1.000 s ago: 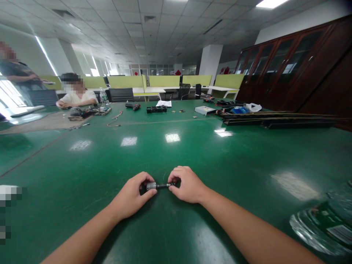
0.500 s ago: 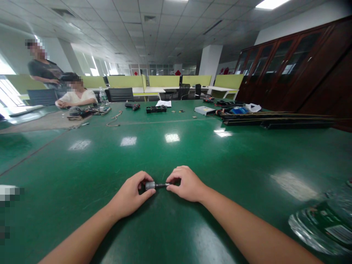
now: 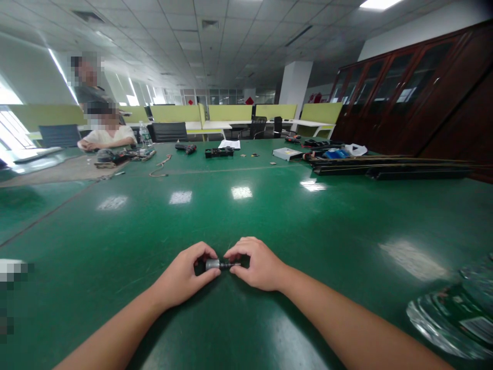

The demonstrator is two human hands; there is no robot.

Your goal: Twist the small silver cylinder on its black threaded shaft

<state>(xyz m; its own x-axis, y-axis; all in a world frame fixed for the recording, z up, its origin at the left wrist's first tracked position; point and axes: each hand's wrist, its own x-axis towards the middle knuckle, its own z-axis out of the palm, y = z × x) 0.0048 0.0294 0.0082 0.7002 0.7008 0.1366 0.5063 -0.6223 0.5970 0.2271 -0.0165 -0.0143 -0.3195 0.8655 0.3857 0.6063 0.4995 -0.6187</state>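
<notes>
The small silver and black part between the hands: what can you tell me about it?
The part has a smooth, silver-grey cylinder, seemingly metal, then a darker, ridged section and a thin end pointing right. It lies roughly level, low over the green table; contact with the table is unclear. The left hand pinches the cylinder in its fingers. The right hand curls around the thin end, its grip unclear.

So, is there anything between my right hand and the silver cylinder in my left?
Only the dark, narrower section at the end of the silver cylinder, reaching toward your right hand. Nothing else visible stands between them, though your fingers may hide something small.
</notes>
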